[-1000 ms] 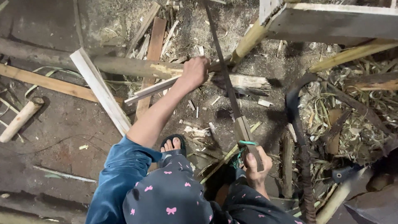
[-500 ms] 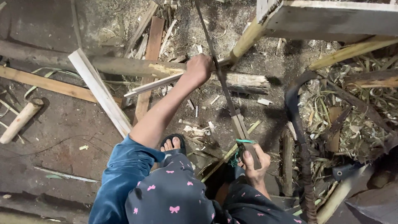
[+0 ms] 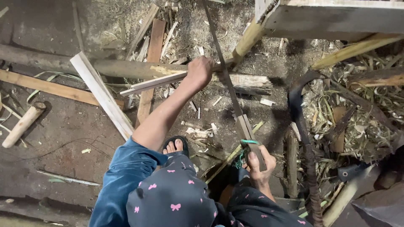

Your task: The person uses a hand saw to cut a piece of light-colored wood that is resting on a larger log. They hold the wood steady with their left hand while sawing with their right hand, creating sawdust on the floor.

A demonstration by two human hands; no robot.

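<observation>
My left hand [image 3: 199,71] grips a thin pale wooden strip [image 3: 155,83] that lies across a thick log [image 3: 122,67]. My right hand [image 3: 259,166] holds the wooden handle of a long saw [image 3: 227,84], whose narrow blade runs up and crosses the strip just right of my left hand. A green band [image 3: 249,142] is wrapped around the handle. My foot in a black sandal [image 3: 174,146] rests on the ground below the strip.
A white plank [image 3: 101,94] and a brown board [image 3: 50,87] lie at left, a short round stick [image 3: 22,125] further left. A curved dark blade [image 3: 301,122] stands at right among bamboo shavings [image 3: 357,113]. A wooden frame [image 3: 332,17] sits top right.
The saw blade has shifted: its upper end has swung left and the handle sits slightly lower right. My left hand stays clamped on the strip.
</observation>
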